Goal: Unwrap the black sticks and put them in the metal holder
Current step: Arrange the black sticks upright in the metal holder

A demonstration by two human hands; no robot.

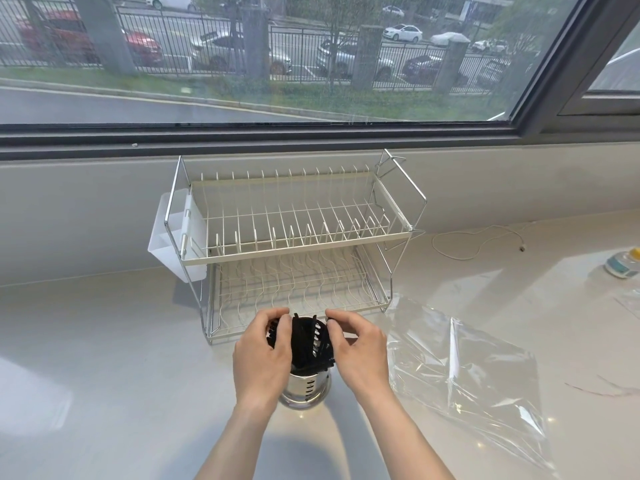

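Observation:
A shiny perforated metal holder [306,389] stands on the pale counter, in front of the dish rack. A bunch of black sticks [306,344] stands in it, their tops fanning out above the rim. My left hand [265,355] grips the sticks from the left, fingertips curled over their upper ends. My right hand [358,351] touches the sticks from the right, thumb and fingers pinching near their tops. The holder's upper part is hidden behind both hands.
A two-tier wire dish rack [298,237] with a white plastic side cup [173,233] stands right behind the holder. Clear plastic wrapping [467,368] lies on the counter to the right. A white cable [478,240] and a bottle [625,263] lie at far right.

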